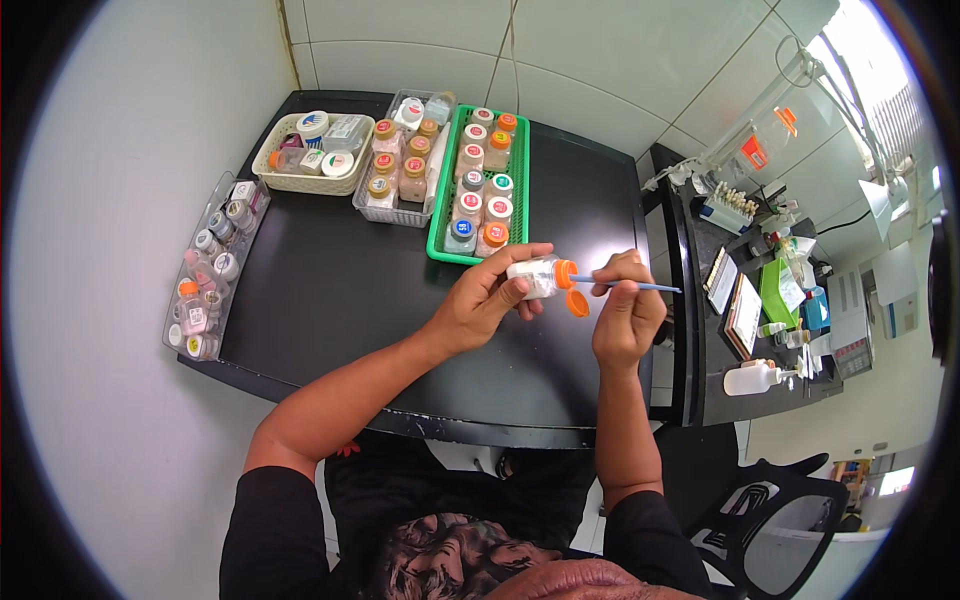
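Note:
My left hand point(474, 306) is closed round a small clear bottle point(534, 278) with white content, tilted so its orange neck points to the right. Its orange flip cap point(577, 303) hangs away from the mouth. Between the fingertips of my right hand point(626, 325) is a thin blue stick point(655, 287), its left end at the bottle's mouth. Whether that end goes inside I cannot tell. Just beyond my left hand stands a green basket point(433, 232) holding two rows of capped bottles.
On the black table point(330, 300) are a grey basket point(392, 216) of bottles, a cream basket point(310, 186) of jars and a clear bin point(238, 275) of small bottles. A dark side bench point(712, 385) at right carries notebooks, a green tray point(775, 300) and a white bottle point(748, 378). An office chair point(770, 540) stands behind right.

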Motion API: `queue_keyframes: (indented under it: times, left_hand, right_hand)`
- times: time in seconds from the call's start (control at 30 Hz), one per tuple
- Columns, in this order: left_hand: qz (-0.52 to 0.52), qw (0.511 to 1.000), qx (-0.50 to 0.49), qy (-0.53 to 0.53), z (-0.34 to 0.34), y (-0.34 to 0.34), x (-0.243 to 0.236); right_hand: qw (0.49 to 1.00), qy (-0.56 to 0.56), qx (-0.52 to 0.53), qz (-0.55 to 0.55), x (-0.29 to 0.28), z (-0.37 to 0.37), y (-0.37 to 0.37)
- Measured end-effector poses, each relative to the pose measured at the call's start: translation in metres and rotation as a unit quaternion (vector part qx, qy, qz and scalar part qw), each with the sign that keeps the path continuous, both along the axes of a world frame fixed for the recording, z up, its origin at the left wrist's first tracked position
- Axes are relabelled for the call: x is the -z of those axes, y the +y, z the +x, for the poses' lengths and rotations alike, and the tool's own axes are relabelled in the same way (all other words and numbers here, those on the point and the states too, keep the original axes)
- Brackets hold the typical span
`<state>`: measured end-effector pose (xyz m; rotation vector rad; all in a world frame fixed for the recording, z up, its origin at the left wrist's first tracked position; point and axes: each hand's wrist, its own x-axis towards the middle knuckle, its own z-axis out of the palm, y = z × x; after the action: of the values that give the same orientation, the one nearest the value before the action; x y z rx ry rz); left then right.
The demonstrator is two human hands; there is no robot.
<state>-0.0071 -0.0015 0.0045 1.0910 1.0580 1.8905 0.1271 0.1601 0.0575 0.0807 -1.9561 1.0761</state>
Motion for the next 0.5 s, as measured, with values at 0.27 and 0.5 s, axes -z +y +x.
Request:
queue_keyframes:
  times: [0.27,0.5]
  left_hand:
    - [-0.037,0.999,0.002,0.006,0.001,-0.003,-0.005]
    - [-0.050,0.998,-0.021,-0.040,0.002,-0.003,-0.008]
  right_hand:
    - [0.999,0.006,0.003,-0.049,0.001,0.001,-0.002]
    - [0.997,-0.021,-0.006,-0.075,0.001,-0.001,0.001]
